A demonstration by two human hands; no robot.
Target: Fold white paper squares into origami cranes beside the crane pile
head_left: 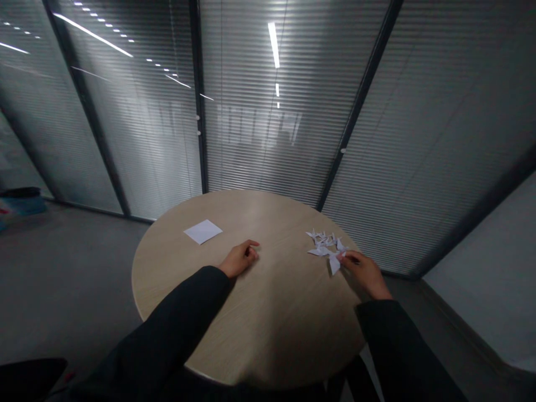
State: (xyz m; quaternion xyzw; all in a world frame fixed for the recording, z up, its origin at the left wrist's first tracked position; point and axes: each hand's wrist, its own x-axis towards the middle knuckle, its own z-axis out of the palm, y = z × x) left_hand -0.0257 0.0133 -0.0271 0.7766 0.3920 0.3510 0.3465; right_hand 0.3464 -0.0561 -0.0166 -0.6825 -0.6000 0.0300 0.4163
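The right hand (364, 273) has its grip closed, it seems, on a paper crane (334, 262) at 2 o'clock on the round table (180, 273); the left hand (240, 259) lies loosely curled — empty — near a white paper sheet (203, 231) at 11 o'clock.

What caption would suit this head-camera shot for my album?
Right hand touches folded white paper cranes on a round wooden table, left hand nearest a white paper square.

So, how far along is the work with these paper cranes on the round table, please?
Done: a small heap of folded white paper cranes lies on the round wooden table. In hand: the right hand touches the heap's near edge; the left hand holds nothing. Left: one flat, unfolded square sheet of paper lies apart from the heap.
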